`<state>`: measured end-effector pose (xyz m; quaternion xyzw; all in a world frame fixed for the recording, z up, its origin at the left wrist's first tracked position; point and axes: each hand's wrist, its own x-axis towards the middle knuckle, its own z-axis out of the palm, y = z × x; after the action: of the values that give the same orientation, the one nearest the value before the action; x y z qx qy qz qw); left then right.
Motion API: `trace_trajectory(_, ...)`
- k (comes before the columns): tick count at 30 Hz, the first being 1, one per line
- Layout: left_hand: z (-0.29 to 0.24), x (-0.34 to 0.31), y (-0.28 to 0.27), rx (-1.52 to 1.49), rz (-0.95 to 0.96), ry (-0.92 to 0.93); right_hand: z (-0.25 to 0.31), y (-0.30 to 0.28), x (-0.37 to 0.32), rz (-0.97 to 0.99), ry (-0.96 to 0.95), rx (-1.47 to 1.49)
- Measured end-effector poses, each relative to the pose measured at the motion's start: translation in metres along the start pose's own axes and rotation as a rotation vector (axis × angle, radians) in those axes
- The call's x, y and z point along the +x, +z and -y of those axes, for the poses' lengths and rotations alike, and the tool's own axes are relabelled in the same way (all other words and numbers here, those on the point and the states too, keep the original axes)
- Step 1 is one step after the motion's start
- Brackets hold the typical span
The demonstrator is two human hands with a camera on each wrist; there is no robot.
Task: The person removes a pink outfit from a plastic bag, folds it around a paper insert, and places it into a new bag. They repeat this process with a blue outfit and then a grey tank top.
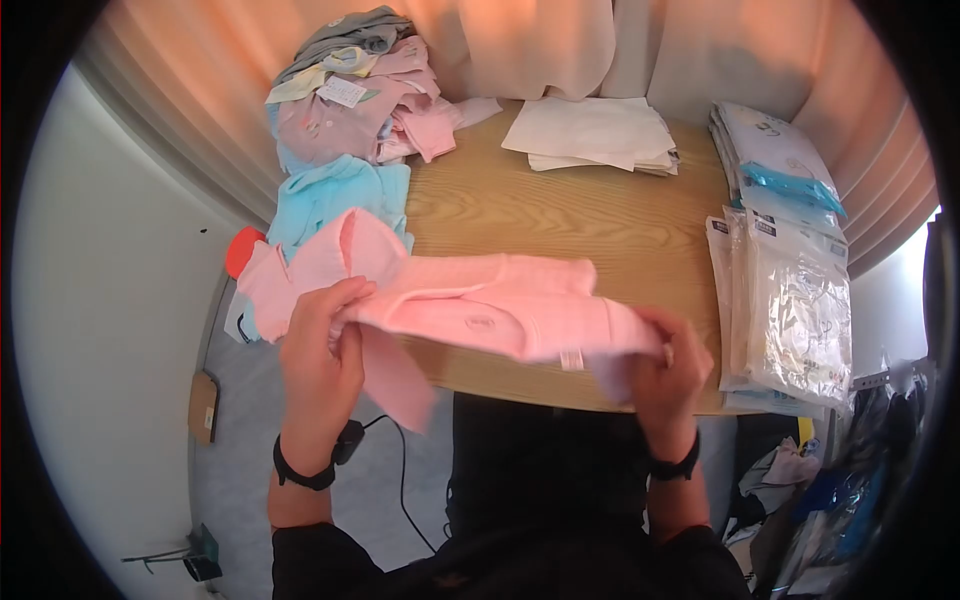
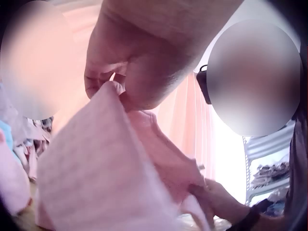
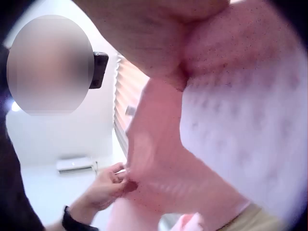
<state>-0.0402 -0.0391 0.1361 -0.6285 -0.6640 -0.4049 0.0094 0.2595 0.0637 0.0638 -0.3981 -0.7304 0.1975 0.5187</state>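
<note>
A small pink shirt [image 1: 560, 290] is stretched between my two hands above the table's near edge. My left hand [image 1: 323, 350] pinches its left side, and part of the cloth hangs below that hand. At the other end my right hand [image 1: 677, 380] grips the cloth near a small white tag [image 1: 571, 360]. A printed mark shows inside the shirt in the head view. In the left wrist view, thumb and fingers of the left hand [image 2: 139, 62] pinch a corner of the textured fabric. Another pink garment [image 1: 300, 275] lies just beyond the left hand.
A pile of folded clothes [image 1: 350, 100] stands at the back left of the wooden table [image 1: 560, 215], with a light blue garment [image 1: 340, 200] before it. White paper sheets [image 1: 590, 130] lie at the back. Clear-bagged packages [image 1: 795, 300] line the right edge. A red object [image 1: 243, 252] sits far left.
</note>
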Motion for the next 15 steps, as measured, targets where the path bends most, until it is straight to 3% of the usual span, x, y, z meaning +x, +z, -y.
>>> trace_trajectory(1,0.006,-0.002,-0.005,0.106,0.005,0.065,0.008,-0.011,0.007,0.028,-0.061,-0.134)
trace_trajectory(5,-0.003,-0.010,-0.022,0.315,-0.091,0.304,0.035,-0.030,0.021,-0.131,-0.344,-0.180)
trace_trajectory(7,-0.011,-0.010,-0.026,0.372,0.019,0.232,0.049,-0.045,0.026,-0.203,-0.443,-0.150)
trace_trajectory(9,-0.002,-0.008,-0.028,0.364,0.149,0.144,0.059,-0.062,0.043,-0.121,-0.257,-0.155)
trace_trajectory(11,0.041,0.001,-0.025,0.293,0.292,0.061,0.052,-0.073,0.073,-0.013,-0.114,-0.146)
trace_trajectory(14,0.060,0.029,-0.016,0.383,0.057,0.091,0.030,-0.075,0.112,0.330,0.076,-0.258)
trace_trajectory(15,0.071,0.034,-0.004,0.388,-0.005,0.102,0.008,-0.065,0.123,0.321,0.000,-0.230)
